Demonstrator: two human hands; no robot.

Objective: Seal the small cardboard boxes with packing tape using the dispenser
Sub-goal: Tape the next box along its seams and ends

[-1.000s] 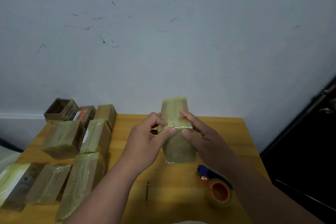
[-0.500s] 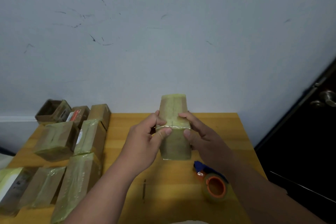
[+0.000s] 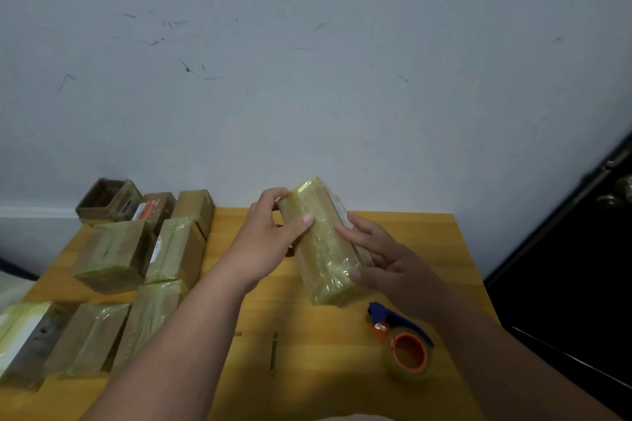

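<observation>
A small cardboard box [image 3: 321,249], wrapped in yellowish clear tape, is held tilted above the wooden table [image 3: 325,352]. My left hand [image 3: 270,243] grips its upper left part, thumb on the front face and fingers behind the top. My right hand [image 3: 386,260] holds the lower right side, thumb near the bottom corner and fingers along the side face. The tape dispenser [image 3: 403,338], blue with an orange core and a clear roll, lies on the table below my right hand, touched by neither hand.
Several taped cardboard boxes [image 3: 171,249] lie in rows on the table's left part, with an open box [image 3: 102,198] at the back left corner. A white wall stands behind the table. A dark door [image 3: 581,267] is to the right.
The box has turned from upright to tilted, its top leaning left. My right hand slid down from the middle band to the lower right side. My left hand moved up toward the top.
</observation>
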